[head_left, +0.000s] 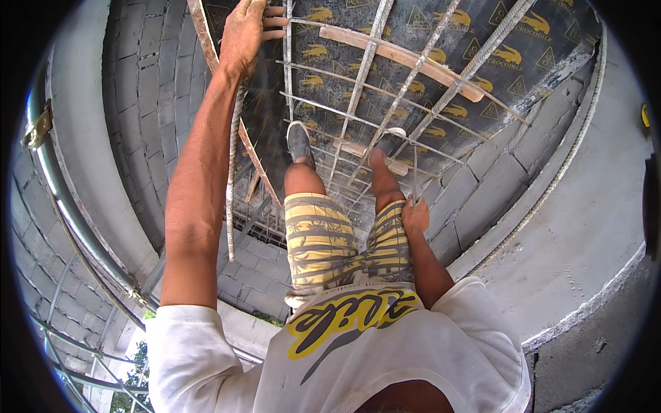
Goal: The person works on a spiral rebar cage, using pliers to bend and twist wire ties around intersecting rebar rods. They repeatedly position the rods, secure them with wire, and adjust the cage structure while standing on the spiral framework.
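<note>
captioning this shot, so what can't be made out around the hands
Head view:
- Left hand: partly cut off by the upper edge.
- Thin rod: lower end hidden by the right hand.
- Thick steel bar: upper end cut off by the upper edge.

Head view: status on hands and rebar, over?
Left hand at a long bar, contact unclear. Right hand lower, apparently gripping a thin rod. Wooden strip crosses behind the rebar grid.

Dark sheeting (389, 74) bears rebar (496, 43) and wooden strips (392, 51).
</note>
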A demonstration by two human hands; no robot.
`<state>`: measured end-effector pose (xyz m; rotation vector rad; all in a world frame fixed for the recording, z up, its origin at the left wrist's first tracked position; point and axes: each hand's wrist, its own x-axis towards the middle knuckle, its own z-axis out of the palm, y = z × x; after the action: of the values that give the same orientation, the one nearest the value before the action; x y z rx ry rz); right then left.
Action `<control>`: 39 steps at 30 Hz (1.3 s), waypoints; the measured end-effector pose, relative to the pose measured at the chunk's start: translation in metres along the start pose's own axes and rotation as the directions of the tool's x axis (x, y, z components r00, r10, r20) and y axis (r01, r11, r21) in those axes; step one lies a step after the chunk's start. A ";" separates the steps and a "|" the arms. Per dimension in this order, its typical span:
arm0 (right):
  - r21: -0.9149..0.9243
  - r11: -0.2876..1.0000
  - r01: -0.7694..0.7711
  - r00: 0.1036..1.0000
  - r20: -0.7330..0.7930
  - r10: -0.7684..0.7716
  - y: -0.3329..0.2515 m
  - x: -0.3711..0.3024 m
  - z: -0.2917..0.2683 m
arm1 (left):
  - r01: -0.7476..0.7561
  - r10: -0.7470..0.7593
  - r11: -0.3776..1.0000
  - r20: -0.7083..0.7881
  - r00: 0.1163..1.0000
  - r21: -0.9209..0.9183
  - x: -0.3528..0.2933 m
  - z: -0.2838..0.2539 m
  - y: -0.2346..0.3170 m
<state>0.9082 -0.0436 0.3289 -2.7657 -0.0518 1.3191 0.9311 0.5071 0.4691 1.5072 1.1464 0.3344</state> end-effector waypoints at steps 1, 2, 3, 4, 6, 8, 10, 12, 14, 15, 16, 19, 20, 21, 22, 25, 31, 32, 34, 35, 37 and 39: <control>-0.008 1.000 -0.002 1.000 0.016 0.002 0.003 0.000 0.004 | -0.005 0.006 0.999 -0.008 1.000 0.036 -0.001 0.001 0.001; -0.007 1.000 0.003 1.000 0.012 -0.003 0.004 0.001 0.006 | -0.022 0.023 0.998 -0.021 1.000 0.051 -0.003 0.003 0.001; -0.002 1.000 0.010 1.000 0.004 -0.010 0.005 0.003 0.009 | -0.043 0.045 0.997 -0.035 0.998 0.066 -0.003 0.005 0.003; -0.004 1.000 -0.001 1.000 0.015 0.001 0.006 0.005 0.010 | -0.041 0.045 0.995 -0.043 0.998 0.096 -0.003 0.007 0.004; -0.017 1.000 0.010 0.999 0.039 -0.009 0.005 0.008 0.012 | -0.039 0.050 0.987 -0.069 0.996 0.156 -0.004 0.010 0.007; -0.029 1.000 -0.007 0.998 0.055 0.008 0.004 0.009 0.013 | -0.054 0.069 0.978 -0.069 0.995 0.199 -0.006 0.013 0.011; -0.012 1.000 -0.009 0.998 0.064 0.010 0.003 0.009 0.013 | -0.048 0.063 0.977 -0.063 0.996 0.209 -0.009 0.014 0.016; -0.015 1.000 -0.014 0.998 0.062 0.015 0.004 0.007 0.014 | -0.061 0.100 0.914 -0.076 0.992 0.401 -0.014 0.017 0.019; -0.031 1.000 0.004 0.998 0.062 -0.002 0.007 0.006 0.016 | -0.082 0.160 0.835 -0.098 0.982 0.544 -0.019 0.019 0.020; -0.037 0.999 -0.006 0.996 0.085 0.009 0.008 0.005 0.017 | -0.268 0.425 0.662 -0.057 0.903 0.700 -0.020 0.020 0.020; -0.035 0.999 -0.003 0.996 0.089 0.006 0.011 0.004 0.019 | -0.248 0.386 0.694 -0.059 0.921 0.676 -0.021 0.020 0.020; -0.081 0.996 0.040 0.994 0.103 -0.031 0.017 0.003 0.023 | -0.179 0.298 0.742 -0.078 0.951 0.646 -0.022 0.019 0.016; -0.103 0.993 0.061 0.991 0.124 -0.048 0.018 0.003 0.024 | -0.180 0.325 0.731 -0.103 0.940 0.658 -0.020 0.019 0.015; -0.124 0.991 0.057 0.990 0.134 -0.040 0.019 0.003 0.025 | -0.179 0.311 0.748 -0.099 0.945 0.639 -0.021 0.018 0.013; -0.133 0.988 0.078 0.988 0.145 -0.058 0.019 0.004 0.025 | -0.184 0.315 0.742 -0.093 0.945 0.645 -0.020 0.016 0.012; -0.149 0.985 0.090 0.993 0.090 -0.078 0.017 0.006 0.023 | -0.192 0.336 0.728 -0.099 0.937 0.658 -0.019 0.014 0.010; -0.070 0.993 0.095 0.995 0.038 -0.092 0.004 0.011 0.015 | -0.191 0.320 0.716 -0.073 0.945 0.672 -0.023 0.017 0.016; -0.081 0.992 0.098 0.995 0.039 -0.095 0.001 0.013 0.014 | -0.188 0.315 0.712 -0.070 0.946 0.676 -0.024 0.018 0.017; -0.067 0.989 0.135 0.991 -0.016 -0.136 -0.004 0.017 0.015 | -0.159 0.284 0.706 -0.070 0.956 0.691 -0.025 0.020 0.020; -0.054 0.987 0.153 0.987 -0.038 -0.155 -0.006 0.019 0.016 | -0.165 0.306 0.696 -0.081 0.948 0.699 -0.025 0.020 0.021; -0.004 0.985 0.171 0.979 -0.111 -0.171 -0.011 0.023 0.018 | -0.176 0.352 0.678 -0.105 0.930 0.714 -0.025 0.021 0.019; -0.019 0.971 0.237 0.954 -0.181 -0.237 -0.017 0.027 0.020 | -0.264 0.591 0.554 -0.149 0.793 0.790 -0.027 0.024 0.010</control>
<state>0.9094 -0.0242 0.2969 -2.7573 -0.3578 1.0035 0.9405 0.4726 0.4804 2.5858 1.2808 0.5914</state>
